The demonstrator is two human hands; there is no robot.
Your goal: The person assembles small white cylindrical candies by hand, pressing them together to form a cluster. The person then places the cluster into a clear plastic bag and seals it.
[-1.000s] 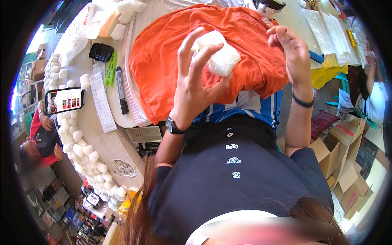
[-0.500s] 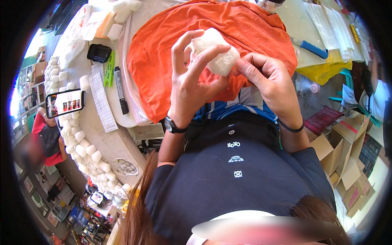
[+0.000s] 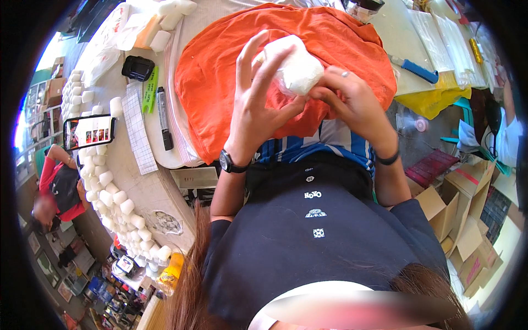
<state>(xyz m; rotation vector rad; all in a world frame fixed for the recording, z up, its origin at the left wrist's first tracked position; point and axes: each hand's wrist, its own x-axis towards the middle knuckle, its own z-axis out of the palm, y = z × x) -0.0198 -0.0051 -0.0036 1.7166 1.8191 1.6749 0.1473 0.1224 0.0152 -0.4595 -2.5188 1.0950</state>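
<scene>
A white, rounded lump [image 3: 303, 70] with shiny clear wrap on its lower side is held up above an orange cloth [image 3: 209, 82]. My left hand [image 3: 254, 115] curls around the lump from the left, thumb beneath it and fingers behind and over it. At the lower right edge of the lump, the thumb and fingertips of my right hand [image 3: 355, 104] are pinched together against the wrap. Whether a loose fold of wrap lies between those fingertips is too small to tell.
Left of the cloth lie a black tray [image 3: 137, 68], a green cutter [image 3: 149, 91], a marker [image 3: 164, 118] and a gridded ruler [image 3: 138, 129]. Many white cylinders [image 3: 121, 199] line the table's edge beside a phone [image 3: 89, 132]. A blue-handled tool [image 3: 419, 70] and plastic sleeves sit right.
The right hand has turned over, its knuckles now higher and its pinch nearer the lump. The lump has rotated slightly in the left hand, whose fingers have straightened a little.
</scene>
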